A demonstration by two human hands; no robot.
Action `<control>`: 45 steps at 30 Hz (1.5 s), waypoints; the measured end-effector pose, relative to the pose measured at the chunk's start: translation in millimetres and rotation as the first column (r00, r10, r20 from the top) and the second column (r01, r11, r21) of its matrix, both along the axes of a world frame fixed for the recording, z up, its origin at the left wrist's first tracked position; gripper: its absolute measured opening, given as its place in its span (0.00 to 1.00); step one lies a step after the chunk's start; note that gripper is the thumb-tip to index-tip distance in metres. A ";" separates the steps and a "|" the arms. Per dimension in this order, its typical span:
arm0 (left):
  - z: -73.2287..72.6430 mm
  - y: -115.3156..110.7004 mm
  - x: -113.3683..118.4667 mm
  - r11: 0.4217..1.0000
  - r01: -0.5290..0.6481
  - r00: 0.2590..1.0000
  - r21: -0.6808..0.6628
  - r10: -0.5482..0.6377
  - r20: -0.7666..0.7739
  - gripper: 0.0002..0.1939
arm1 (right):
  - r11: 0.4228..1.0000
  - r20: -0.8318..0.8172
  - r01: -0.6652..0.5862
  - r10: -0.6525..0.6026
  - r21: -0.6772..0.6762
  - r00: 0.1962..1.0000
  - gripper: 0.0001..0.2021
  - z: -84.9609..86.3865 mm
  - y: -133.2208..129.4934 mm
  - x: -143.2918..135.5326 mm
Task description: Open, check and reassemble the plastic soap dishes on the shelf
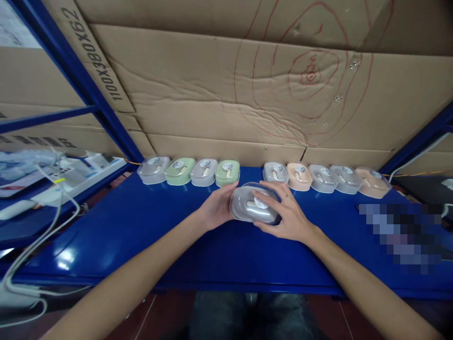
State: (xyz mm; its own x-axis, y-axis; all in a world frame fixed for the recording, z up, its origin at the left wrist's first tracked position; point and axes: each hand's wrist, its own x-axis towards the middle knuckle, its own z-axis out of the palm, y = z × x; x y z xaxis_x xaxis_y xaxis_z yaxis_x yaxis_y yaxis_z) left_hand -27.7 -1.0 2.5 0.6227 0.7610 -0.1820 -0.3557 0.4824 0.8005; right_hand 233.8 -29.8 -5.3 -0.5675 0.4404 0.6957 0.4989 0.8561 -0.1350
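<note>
Above the blue table, a grey container with a clear lid, a pale handle and a round label point(244, 203) is held in both my hands. My left hand point(220, 208) grips its left end, some fingers hidden behind it. My right hand point(288, 212) wraps round its right end, fingers over the lid near the label. Behind, along the cardboard, stand similar lidded containers in a row: on the left grey point(153, 174) and green point(179, 174) ones, on the right grey ones and two peach ones point(299, 180), with a gap between the groups.
The blue table point(141, 245) ends at a cardboard wall point(198, 71) with red rings drawn on it. White cables point(58, 208) and a power strip lie left. A blurred-out object point(396, 236) is at the right. Blue frame posts stand both sides.
</note>
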 end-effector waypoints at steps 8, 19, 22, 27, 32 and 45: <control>-0.1 -2.8 1.4 0.999 -0.033 0.999 -0.019 0.032 -0.027 0.24 | 1.000 0.025 -0.012 0.012 -0.014 1.000 0.42 -3.0 -3.2 -4.2; 3.8 -8.8 3.4 0.992 -0.065 0.992 0.113 0.076 -0.102 0.25 | 0.999 0.026 -0.011 0.012 -0.048 1.000 0.43 -0.5 -3.8 -4.1; 3.7 -7.3 4.0 0.992 -0.068 0.992 0.108 0.079 -0.095 0.25 | 0.994 -0.020 -0.022 0.020 -0.111 1.000 0.45 0.9 -5.2 -4.9; 4.8 -3.9 -0.1 0.986 -0.097 0.993 0.137 0.106 -0.054 0.25 | 0.943 -0.312 -0.030 -0.080 -0.330 0.947 0.38 -2.2 -1.5 -6.0; 3.1 0.8 -7.0 0.966 -0.173 0.984 0.190 0.177 -0.005 0.24 | 0.740 -0.582 -0.236 -0.248 -0.629 0.774 0.33 -11.8 11.6 -7.2; 10.0 3.3 -9.4 0.932 -0.154 0.970 0.328 0.206 -0.130 0.34 | 0.411 -0.686 -0.561 -0.290 -0.719 0.667 0.26 -4.3 14.4 -6.0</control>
